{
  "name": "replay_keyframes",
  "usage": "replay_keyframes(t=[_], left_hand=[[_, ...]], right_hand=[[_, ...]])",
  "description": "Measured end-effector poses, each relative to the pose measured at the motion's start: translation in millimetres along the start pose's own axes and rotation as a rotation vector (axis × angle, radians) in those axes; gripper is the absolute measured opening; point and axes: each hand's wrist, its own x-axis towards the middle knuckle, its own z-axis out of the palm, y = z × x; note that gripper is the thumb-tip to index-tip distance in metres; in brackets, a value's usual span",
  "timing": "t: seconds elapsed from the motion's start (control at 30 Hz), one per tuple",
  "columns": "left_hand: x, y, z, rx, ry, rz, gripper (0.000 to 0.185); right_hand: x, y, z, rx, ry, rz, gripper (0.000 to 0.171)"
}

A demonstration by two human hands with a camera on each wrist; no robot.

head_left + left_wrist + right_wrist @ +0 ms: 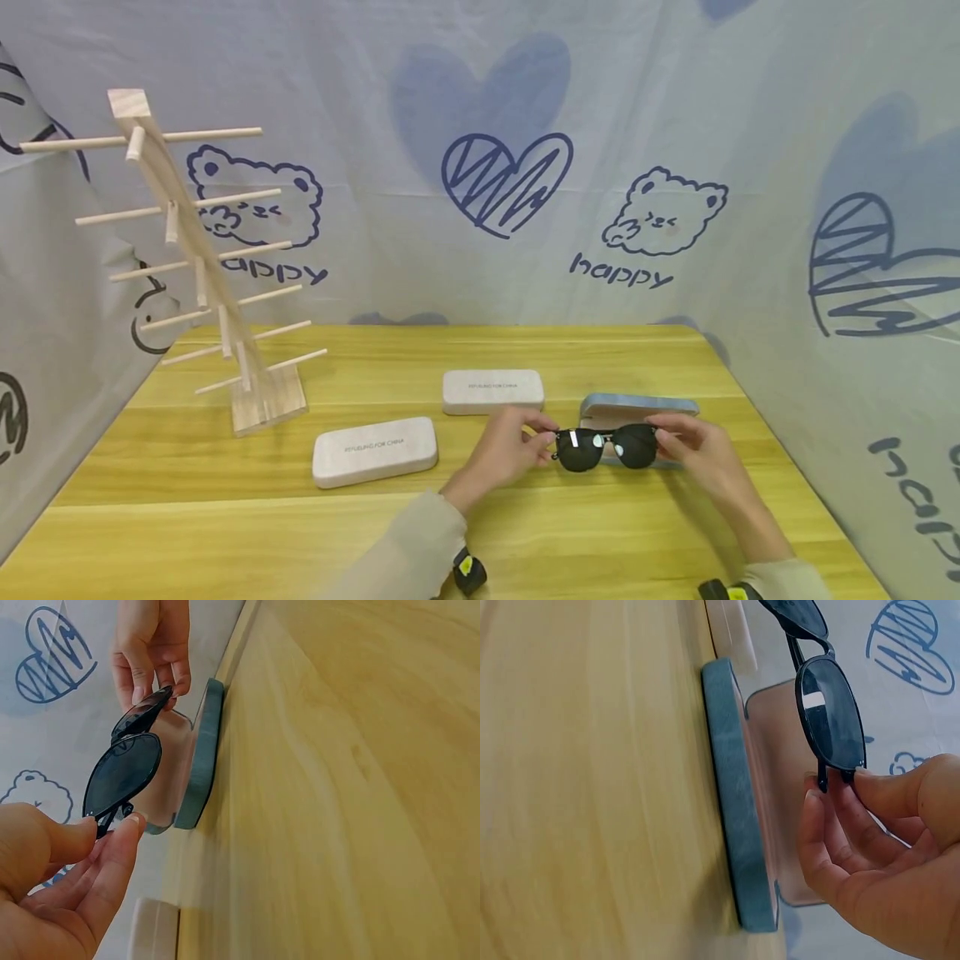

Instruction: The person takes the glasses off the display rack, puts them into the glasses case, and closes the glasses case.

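— Where are the sunglasses (606,447)?

— Between my hands, just above the open case (637,409) on the worktop (525,525). Left hand (504,454) fingers (112,855) pinch one end, right hand (701,454) fingers (832,825) pinch the other.

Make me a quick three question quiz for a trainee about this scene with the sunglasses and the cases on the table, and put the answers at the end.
1. True or false: the sunglasses are held by one hand only.
2. How many closed white cases lie on the table? A) one B) two C) three
3. Fill in: the wooden rack stands at the table's far ____ side, as the head camera sees it.

Key
1. False: the left hand and the right hand each pinch one end of the frame.
2. B: one white case in front, another white case behind it; the blue-grey case behind the sunglasses lies open.
3. left
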Motion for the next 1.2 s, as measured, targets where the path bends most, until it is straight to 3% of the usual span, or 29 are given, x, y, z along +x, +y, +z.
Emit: replay_keyframes(t=[0.47, 0.67, 0.9, 1.2], left_hand=[[24.0, -6.4, 26.3, 0.021, 0.063, -0.024, 0.018], [30.1, -10.2, 34.3, 0.039, 0.072, 0.005, 0.020], [36.6, -12.6, 41.6, 0.147, 0.060, 0.030, 0.027], [43.0, -13.6, 48.9, 0.167, 0.088, 0.052, 0.027]], right_hand=[[1.7, 16.1, -14.2, -0.119, 0.048, 0.077, 0.037], [4.7, 19.0, -19.5, -0.204, 0.072, 0.110, 0.038], [7.5, 23.9, -23.7, -0.250, 0.071, 0.119, 0.037], [10.4, 30.5, -25.8, -0.325, 0.091, 0.133, 0.035]])
